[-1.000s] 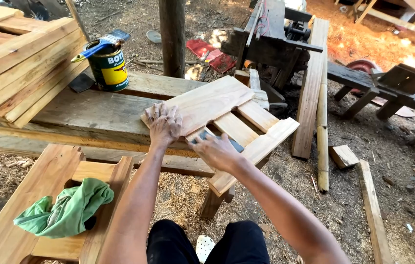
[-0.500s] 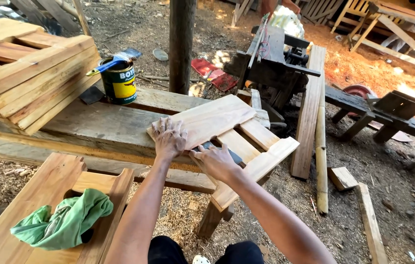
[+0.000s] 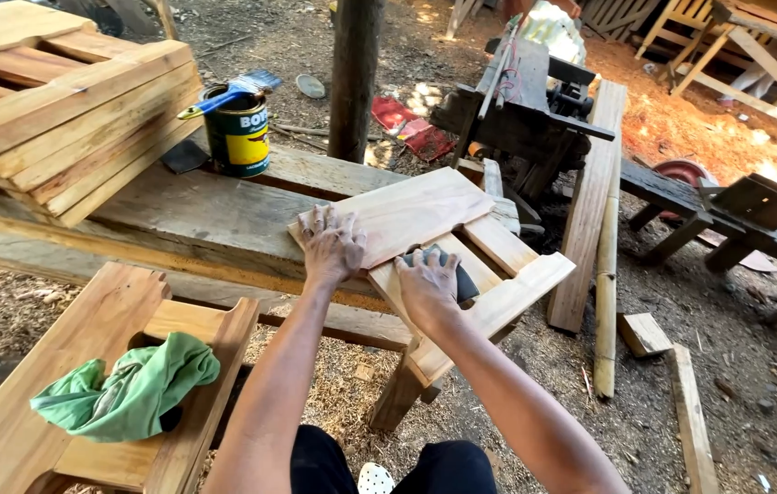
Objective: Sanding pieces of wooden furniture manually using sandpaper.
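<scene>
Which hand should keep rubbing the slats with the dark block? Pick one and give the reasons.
Right. The right hand already covers the dark block on the slatted wooden piece, so it can probably carry on. The left hand lies flat on the wide board, apparently steadying it.

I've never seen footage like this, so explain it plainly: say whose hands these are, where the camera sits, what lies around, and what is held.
There is no machine: a person works with bare hands, and a camera worn on the head looks down at them. The left hand lies flat on a pale wooden panel resting on a rough bench. The right hand presses a small dark block against the panel's slats; what it is I cannot tell. On the bench stand a paint can with a blue brush across it and a stack of boards. A green cloth lies on a nearer wooden frame.
</scene>
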